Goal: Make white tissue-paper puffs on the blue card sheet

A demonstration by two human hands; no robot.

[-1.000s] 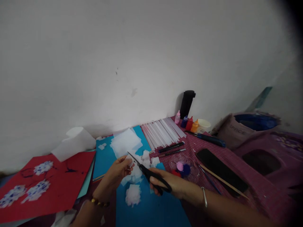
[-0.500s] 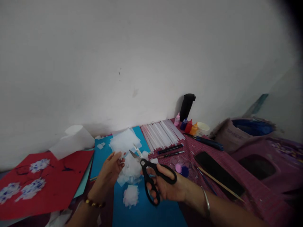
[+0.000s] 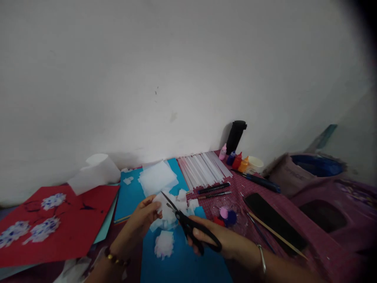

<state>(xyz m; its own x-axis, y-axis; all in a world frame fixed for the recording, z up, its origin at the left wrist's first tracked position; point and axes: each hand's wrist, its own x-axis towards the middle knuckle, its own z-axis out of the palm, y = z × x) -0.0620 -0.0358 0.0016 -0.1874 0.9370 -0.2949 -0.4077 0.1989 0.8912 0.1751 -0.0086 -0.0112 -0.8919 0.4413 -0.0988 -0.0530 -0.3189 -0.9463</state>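
Black-handled scissors (image 3: pixel 191 228) are in my right hand (image 3: pixel 207 232), fingers through the loops and blades parted, pointing up and left. My left hand (image 3: pixel 147 214) is closed in a pinch on a small white piece of paper (image 3: pixel 159 199), close beside the blade tips. Below the blades lies a heap of cut white paper pieces (image 3: pixel 168 214). Nearer me, a frayed white paper cluster (image 3: pixel 164 244) rests on a blue sheet (image 3: pixel 188 263). Behind my hands is a stack of white paper squares (image 3: pixel 159 177).
A red sheet with blue-white flowers (image 3: pixel 70 232) and a paper roll (image 3: pixel 98 169) lie left. White strips (image 3: pixel 203 169), a pen (image 3: pixel 214 188), paint bottles (image 3: pixel 237 160), a palette (image 3: pixel 240 220), a utility knife (image 3: pixel 259 181) and a dark slab (image 3: pixel 273 220) are right.
The scissors' blades have closed somewhat and turned toward my left hand, which now holds a piece of white paper up by them. The view has shifted slightly.
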